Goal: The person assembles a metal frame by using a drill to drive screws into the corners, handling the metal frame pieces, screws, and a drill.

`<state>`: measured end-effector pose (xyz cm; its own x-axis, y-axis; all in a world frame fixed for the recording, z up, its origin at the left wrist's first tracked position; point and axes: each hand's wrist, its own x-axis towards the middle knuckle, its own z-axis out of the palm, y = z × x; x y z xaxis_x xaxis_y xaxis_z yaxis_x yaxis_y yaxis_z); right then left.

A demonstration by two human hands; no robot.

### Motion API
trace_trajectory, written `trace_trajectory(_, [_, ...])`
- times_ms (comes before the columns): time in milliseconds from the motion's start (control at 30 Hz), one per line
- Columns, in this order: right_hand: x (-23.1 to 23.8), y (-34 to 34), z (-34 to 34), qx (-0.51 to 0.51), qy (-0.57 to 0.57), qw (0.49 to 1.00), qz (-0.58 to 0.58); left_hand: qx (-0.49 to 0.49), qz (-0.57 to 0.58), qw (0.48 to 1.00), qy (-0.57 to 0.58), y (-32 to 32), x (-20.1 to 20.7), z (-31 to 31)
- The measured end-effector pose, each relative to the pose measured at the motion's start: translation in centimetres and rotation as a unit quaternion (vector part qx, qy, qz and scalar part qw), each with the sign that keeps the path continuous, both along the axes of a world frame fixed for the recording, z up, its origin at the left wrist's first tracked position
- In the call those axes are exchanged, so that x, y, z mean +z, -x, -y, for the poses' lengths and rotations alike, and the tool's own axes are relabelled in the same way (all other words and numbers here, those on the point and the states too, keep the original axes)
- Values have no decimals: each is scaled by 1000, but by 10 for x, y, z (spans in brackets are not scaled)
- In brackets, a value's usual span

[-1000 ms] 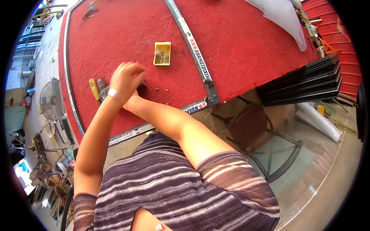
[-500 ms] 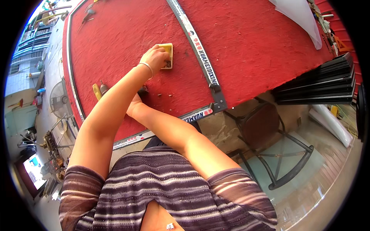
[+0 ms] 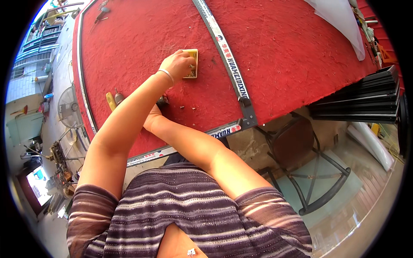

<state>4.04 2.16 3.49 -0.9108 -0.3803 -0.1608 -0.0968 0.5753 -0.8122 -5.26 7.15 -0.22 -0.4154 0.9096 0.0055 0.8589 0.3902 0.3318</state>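
Note:
My left hand (image 3: 177, 64) reaches into a small, shallow yellow-and-white box (image 3: 196, 64) on the red-covered table. Its fingers are bent down together inside the box, over small dark bits; what they pinch is hidden. Beneath my left forearm crosses my right arm, and only the wrist side of my right hand (image 3: 152, 116) shows, its fingers covered. Close to it a dark object (image 3: 163, 101) sticks out from behind the left forearm. On that forearm's other side lie a yellow handle (image 3: 111, 101) and a grey, pointed tool tip (image 3: 118, 96), like a drill chuck.
Metal frame strips (image 3: 228, 56) with printed film border and cross the table, joined at a black corner piece (image 3: 248, 116). Loose small bits (image 3: 182, 107) lie near my right hand. A screwdriver (image 3: 102, 14) rests far left. Black profiles (image 3: 357, 101) jut out at right, above a chair (image 3: 297, 139).
The whole view has shifted slightly. My left hand stays at the box with its fingers a little rearranged; my right hand remains under the left forearm.

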Motion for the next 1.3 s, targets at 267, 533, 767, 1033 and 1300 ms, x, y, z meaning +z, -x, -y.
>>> trace_trajectory(267, [-4,-3,-5,25,21,999,-32,-5,14,999,-41,5,3,-3])
trace_trajectory(533, [-60,-2,41,-91,-194,947,-238,114,77,989,-47,0,6,-3])
trace_trajectory(767, [-11,-10,6,50,-279,948,-144,176,42,982,-57,-2,5,-18])
trace_trajectory(1033, [-28,-10,15,57,-79,995,-16,194,9,978,78,3,-11,-29])
trace_trajectory(1300, [-45,-10,22,-36,160,986,25,142,-8,986,81,5,-14,-15])
